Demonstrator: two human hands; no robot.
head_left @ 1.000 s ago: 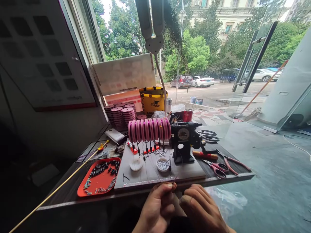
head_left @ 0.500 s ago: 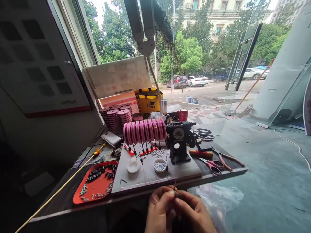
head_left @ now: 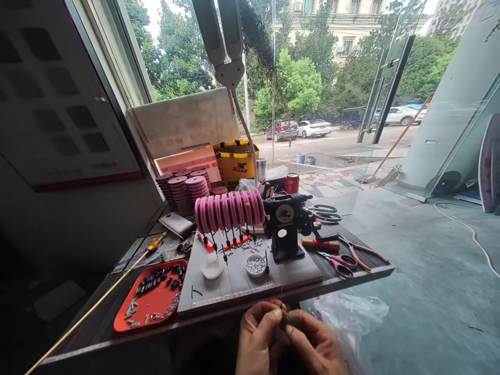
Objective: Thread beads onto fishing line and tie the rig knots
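Note:
Just in front of the table edge, my left hand and my right hand meet fingertip to fingertip. Both are closed in a pinch. A thin line runs up from between them; a tiny dark piece shows at the fingertips, too small to name. Beyond the hands, a row of pink foam spools sits on a black hand-cranked winder. Lines with small black pieces hang from the spools. A white bowl of small pale beads stands on the pale board.
At left lies a red tray with small black and metal parts, beside a long yellow rod. Red-handled scissors, pliers and black scissors lie at right. Stacked spools and a red can stand behind.
The view has shifted slightly, so the table things sit a little further left. My right fingers have changed position a little at the pinch; both hands stay together on the line.

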